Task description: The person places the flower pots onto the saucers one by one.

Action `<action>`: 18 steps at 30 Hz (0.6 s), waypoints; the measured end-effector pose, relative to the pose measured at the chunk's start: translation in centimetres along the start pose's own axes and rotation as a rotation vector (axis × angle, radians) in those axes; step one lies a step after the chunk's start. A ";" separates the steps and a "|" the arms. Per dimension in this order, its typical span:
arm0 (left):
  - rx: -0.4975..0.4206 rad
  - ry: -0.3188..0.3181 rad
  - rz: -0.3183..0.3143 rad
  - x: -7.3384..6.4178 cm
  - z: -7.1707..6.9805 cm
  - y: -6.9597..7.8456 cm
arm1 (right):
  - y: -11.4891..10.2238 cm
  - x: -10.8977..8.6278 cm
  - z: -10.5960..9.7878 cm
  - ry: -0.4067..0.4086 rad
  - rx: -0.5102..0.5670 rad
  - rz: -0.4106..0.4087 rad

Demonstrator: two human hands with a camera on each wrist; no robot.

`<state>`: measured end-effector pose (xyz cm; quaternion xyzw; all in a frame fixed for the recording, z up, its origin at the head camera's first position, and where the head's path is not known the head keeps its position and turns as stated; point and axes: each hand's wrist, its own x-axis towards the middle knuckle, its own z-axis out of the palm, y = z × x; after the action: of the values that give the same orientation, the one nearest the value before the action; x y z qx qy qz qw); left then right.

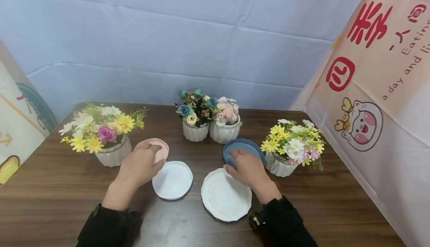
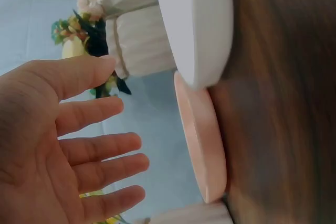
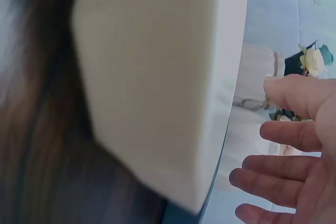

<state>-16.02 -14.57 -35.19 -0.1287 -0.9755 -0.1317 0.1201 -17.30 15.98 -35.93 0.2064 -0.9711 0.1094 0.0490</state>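
My left hand (image 1: 142,166) hovers over the small pink dish (image 1: 162,148), its fingers straight and spread in the left wrist view, with nothing in them. Nearer to me lies a white dish (image 1: 172,180), close to the thumb side. On the right, my right hand (image 1: 248,168) is above the blue dish (image 1: 243,144) and partly covers it. Its fingers (image 3: 278,169) are extended and hold nothing. A larger white plate (image 1: 226,194) with a faceted rim lies just in front of the blue dish, beside the right thumb.
White pots of artificial flowers stand around the dishes: a mixed bouquet (image 1: 97,127) at left, blue roses (image 1: 195,109) and pink blooms (image 1: 227,113) at the back, yellow and white daisies (image 1: 291,142) at right. Cloth (image 1: 168,34) hangs behind the wooden table (image 1: 50,202).
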 end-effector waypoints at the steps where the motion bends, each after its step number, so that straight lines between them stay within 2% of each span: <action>1: -0.004 -0.002 -0.001 -0.1 0.0 -0.2 | -0.2 0.1 0.0 -0.005 0.002 -0.005; 6: -0.056 -0.023 -0.011 -0.4 -0.2 -1.2 | -1.4 0.9 0.3 -0.069 0.036 -0.005; 13: -0.182 -0.070 -0.002 -1.0 -1.2 -3.3 | -3.0 2.2 0.4 -0.161 0.106 -0.021; 18: -0.189 -0.068 -0.011 -1.7 -1.6 -4.8 | -4.0 2.7 0.0 -0.213 0.128 -0.037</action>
<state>-15.45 -19.84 -35.17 -0.1384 -0.9630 -0.2194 0.0733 -18.16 11.38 -34.74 0.2376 -0.9578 0.1476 -0.0658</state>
